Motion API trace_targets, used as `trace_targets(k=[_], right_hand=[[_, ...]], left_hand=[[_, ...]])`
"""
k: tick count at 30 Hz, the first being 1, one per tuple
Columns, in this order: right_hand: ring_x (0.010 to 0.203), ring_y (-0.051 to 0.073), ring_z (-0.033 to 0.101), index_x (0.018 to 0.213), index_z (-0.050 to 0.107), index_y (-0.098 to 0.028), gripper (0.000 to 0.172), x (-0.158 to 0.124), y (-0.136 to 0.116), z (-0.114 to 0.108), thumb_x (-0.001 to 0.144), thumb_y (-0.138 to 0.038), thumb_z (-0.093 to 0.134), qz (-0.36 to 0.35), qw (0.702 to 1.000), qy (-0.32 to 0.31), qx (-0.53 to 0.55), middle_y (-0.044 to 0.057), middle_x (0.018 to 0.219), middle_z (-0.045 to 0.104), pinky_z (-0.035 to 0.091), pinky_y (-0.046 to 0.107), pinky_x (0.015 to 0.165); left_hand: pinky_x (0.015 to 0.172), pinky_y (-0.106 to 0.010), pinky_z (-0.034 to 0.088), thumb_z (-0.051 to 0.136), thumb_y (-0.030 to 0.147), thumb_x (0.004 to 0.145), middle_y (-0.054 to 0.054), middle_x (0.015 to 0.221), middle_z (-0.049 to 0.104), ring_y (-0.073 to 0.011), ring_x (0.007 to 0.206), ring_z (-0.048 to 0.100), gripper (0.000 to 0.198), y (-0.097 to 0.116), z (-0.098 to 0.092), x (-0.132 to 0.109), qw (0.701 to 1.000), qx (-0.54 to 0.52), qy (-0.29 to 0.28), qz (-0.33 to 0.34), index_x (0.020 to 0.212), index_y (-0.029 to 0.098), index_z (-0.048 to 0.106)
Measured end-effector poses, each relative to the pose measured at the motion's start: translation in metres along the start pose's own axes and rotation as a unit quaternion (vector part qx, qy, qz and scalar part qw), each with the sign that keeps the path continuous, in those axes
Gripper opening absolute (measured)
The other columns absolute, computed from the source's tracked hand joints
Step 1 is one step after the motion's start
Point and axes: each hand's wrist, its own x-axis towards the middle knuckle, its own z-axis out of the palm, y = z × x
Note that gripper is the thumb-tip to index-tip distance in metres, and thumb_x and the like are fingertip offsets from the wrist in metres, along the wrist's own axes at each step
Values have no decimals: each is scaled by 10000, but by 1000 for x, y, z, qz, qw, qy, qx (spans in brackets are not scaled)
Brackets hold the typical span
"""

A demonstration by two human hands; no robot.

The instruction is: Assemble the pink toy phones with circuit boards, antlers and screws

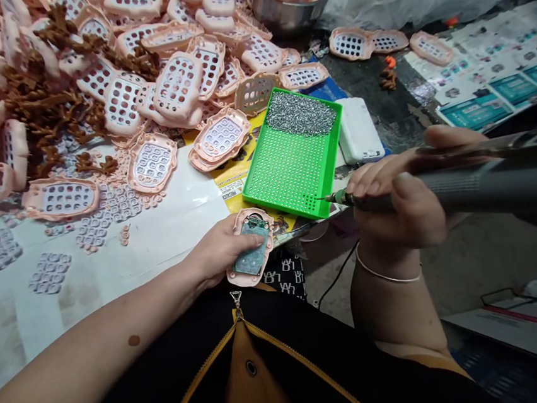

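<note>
The pink shell point(238, 278) sits in front of the person's body, just below the near edge of the green tray point(273, 179), with a circuit board point(251, 260) lying inside it. The left hand point(220, 247) grips it, thumb pressed on the board and the other fingers mostly hidden at the shell's side and underneath. The right hand point(398, 198) is closed around a dark power screwdriver point(476, 184), whose tip is at the tray's near right corner; whether it touches cannot be told. The shell looks light, stiff and rather smooth, so it is probably best held by its outer rim; the board seems the fragile part and would suit only gentle pressure. Small screws point(300, 113) fill the tray's far end, and a white box point(360, 129) stands beside it. A heap of shells point(178, 83) and brown pieces point(35, 116) crowds the left and far side, with button pads point(50, 273) nearer, likely hampering any reach that way.
</note>
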Motion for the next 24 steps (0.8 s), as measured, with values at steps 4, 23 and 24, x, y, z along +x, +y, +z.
trace_targets(k=[4,23,24], right_hand=[[441,112,490,1106,655,-303,374,-5,16,0,739,-248,704,-42,998,14,34,-81,569,526,432,282,450],[389,105,435,919,685,-299,142,0,5,18,778,-321,692,-69,997,-7,19,-77,507,479,385,273,391],[396,101,438,806,654,-273,58,-1,-2,20,784,-315,686,-60,998,-11,29,-72,503,458,392,273,404]], left_hand=[[552,-239,483,787,196,642,-38,762,695,-119,563,612,357,3,2,-2,1000,6,4,0,942,144,600],[648,-301,547,741,112,678,-49,797,704,-164,665,661,356,3,6,-9,996,-67,53,24,999,146,590],[650,-298,546,731,101,681,-44,785,701,-157,656,655,340,3,7,-9,995,-73,55,32,987,147,590]])
